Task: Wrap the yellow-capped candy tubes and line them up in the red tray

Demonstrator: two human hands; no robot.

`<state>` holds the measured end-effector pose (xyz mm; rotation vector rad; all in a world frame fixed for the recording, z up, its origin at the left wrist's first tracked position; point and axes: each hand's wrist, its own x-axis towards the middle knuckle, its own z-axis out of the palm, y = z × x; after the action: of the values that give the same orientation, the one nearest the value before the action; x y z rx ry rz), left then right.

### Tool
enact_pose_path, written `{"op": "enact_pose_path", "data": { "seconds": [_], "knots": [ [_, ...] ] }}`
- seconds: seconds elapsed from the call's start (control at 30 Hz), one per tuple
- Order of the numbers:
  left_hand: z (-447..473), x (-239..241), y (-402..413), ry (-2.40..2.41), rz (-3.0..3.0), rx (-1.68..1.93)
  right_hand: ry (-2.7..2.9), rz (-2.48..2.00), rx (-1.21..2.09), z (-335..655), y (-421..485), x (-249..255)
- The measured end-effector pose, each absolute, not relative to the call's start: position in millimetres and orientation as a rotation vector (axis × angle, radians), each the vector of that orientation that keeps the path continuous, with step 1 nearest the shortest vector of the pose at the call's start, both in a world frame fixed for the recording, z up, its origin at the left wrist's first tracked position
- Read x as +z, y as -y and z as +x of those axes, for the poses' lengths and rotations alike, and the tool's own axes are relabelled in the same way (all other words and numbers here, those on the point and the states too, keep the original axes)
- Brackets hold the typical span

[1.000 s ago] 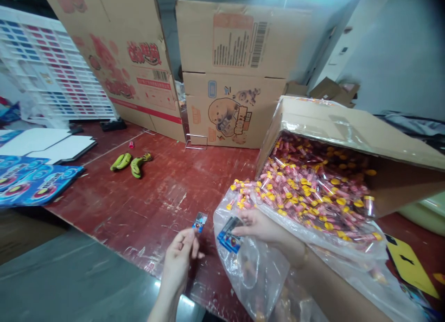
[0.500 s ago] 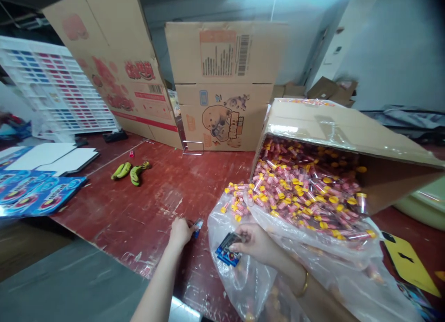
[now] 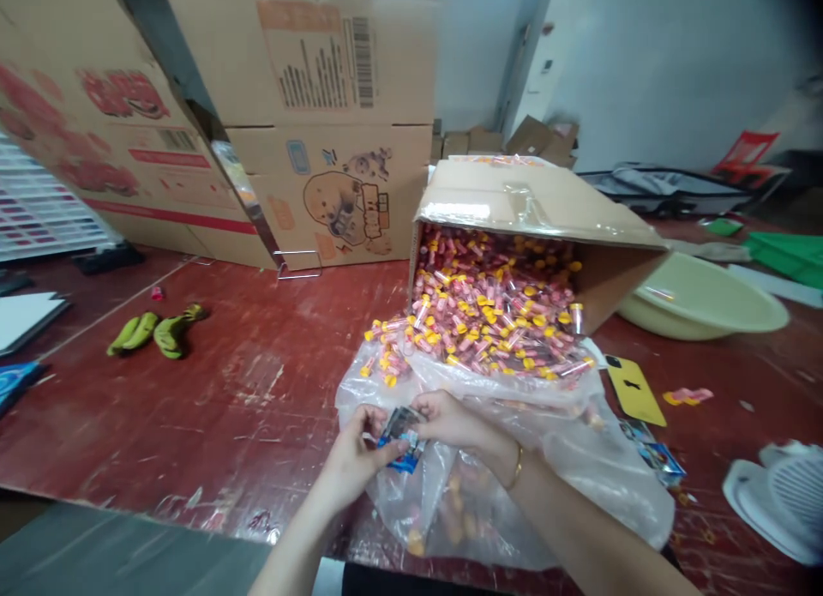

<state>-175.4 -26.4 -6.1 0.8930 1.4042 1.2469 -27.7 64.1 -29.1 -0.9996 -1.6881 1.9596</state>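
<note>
Several small blue and dark printed packets [image 3: 404, 460] are stacked together over the near left edge of a clear plastic bag [image 3: 546, 493]. My left hand [image 3: 356, 459] grips them from the left, its thumb lying across the front. From the right, my right hand [image 3: 448, 420] pinches their upper corner; a gold bangle circles that wrist. Just beyond my hands, a cardboard box [image 3: 546, 206] lies on its side. Small clear tubes [image 3: 495, 309] with pink contents and yellow caps spill from its mouth onto the bag.
Green bananas [image 3: 171, 337] lie left on the red table [image 3: 257, 450]. Upright cardboard [image 3: 360, 184] stands behind, held by a wire stand [image 3: 299, 266]. To the right are a yellow phone [image 3: 635, 390], a pale green basin [image 3: 707, 300] and a white plastic object [image 3: 781, 502].
My left hand has come up from the table to the right and joined my right hand at the packets. The view has turned right, showing more of the basin and phone side.
</note>
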Motion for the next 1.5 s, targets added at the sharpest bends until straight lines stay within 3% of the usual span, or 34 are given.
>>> {"op": "enact_pose_path", "data": {
  "seconds": [0.17,0.4,0.57,0.9,1.07,1.23,1.5],
  "knots": [
    [-159.3,-14.2,21.2,-1.262,0.799,1.154,1.740,-0.995,1.912,-11.7,-55.8,-11.9],
    [-136.0,6.1,33.1,-1.118,0.402,1.144,2.228,-0.805,1.202,28.7,-12.2,35.7],
    [-106.5,3.3,32.7,-1.024,0.158,1.235,2.461,-0.764,0.932,29.0,-1.2,37.7],
    [-94.3,-4.5,32.2,-0.861,0.057,1.035,2.376,-0.799,1.107,49.3,-13.3,32.5],
    [-94.4,-3.7,37.1,-0.732,0.150,1.076,1.984,-0.874,1.336,68.7,-17.7,31.0],
    [-93.0,-4.5,37.6,-0.893,0.326,1.179,1.598,-0.950,1.240,73.2,-15.5,12.7],
    [-92.9,-6.5,37.7,-0.938,0.343,1.318,1.637,-1.013,1.218,74.6,-7.1,4.3]
  ]
}}
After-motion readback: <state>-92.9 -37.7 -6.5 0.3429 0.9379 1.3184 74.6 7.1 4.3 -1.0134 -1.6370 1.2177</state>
